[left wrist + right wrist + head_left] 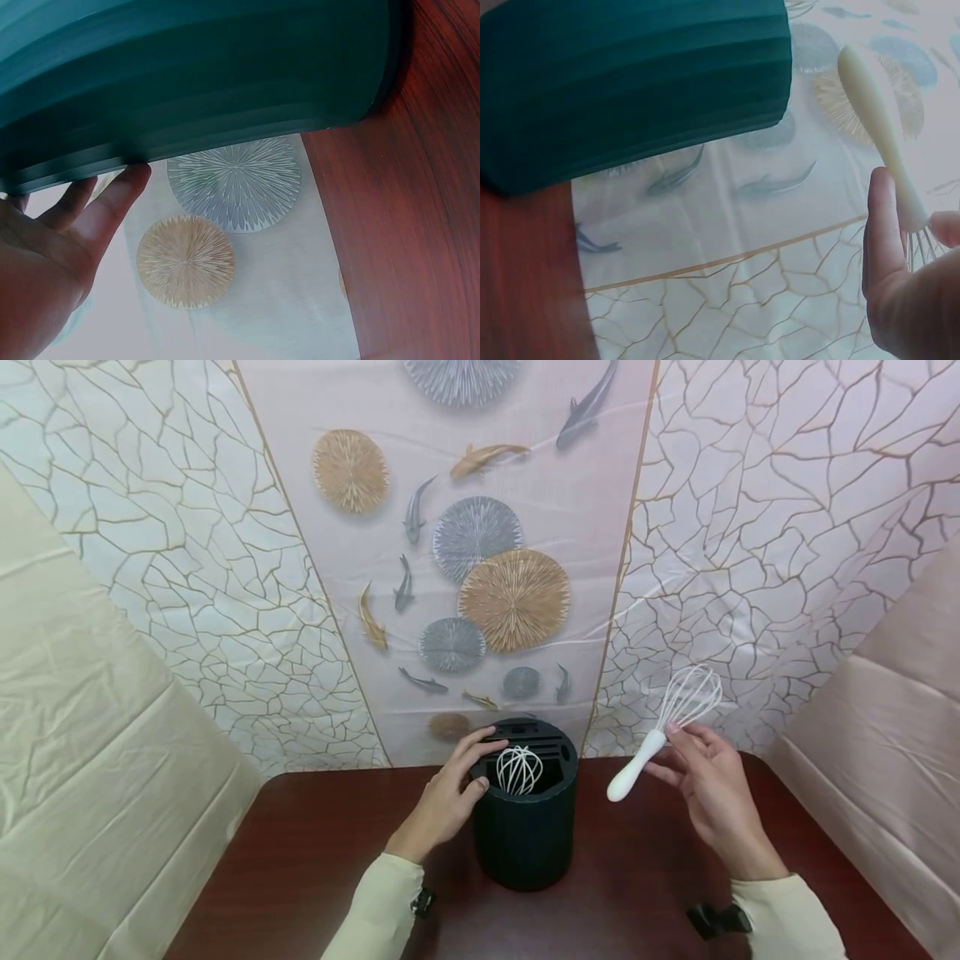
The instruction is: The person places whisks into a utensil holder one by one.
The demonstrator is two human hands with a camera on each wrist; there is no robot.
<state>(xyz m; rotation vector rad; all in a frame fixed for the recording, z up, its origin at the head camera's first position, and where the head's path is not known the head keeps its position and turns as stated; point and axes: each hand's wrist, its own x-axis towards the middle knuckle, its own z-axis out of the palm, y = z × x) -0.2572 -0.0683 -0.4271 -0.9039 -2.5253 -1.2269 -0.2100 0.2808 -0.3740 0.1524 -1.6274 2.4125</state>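
Observation:
A dark green, ribbed utensil holder [525, 839] stands upright on the table; its round top has slots at the back and a larger opening in front. The wire end of one whisk [519, 770] shows in that opening, while its lower part is hidden. My left hand [446, 797] rests on the holder's left rim, fingers extended over the top and thumb against the near side. To the right of the holder, my right hand [716, 797] pinches a second white whisk [637, 766] near where handle meets wires. This whisk is raised and tilted, wires up, handle end toward the holder.
The dark red-brown wooden table [322, 860] carries the holder. Behind it hangs a patterned cloth [495, 468] with fish and round motifs. Beige draped panels [97, 760] flank both sides. Dark straps sit on both wrists.

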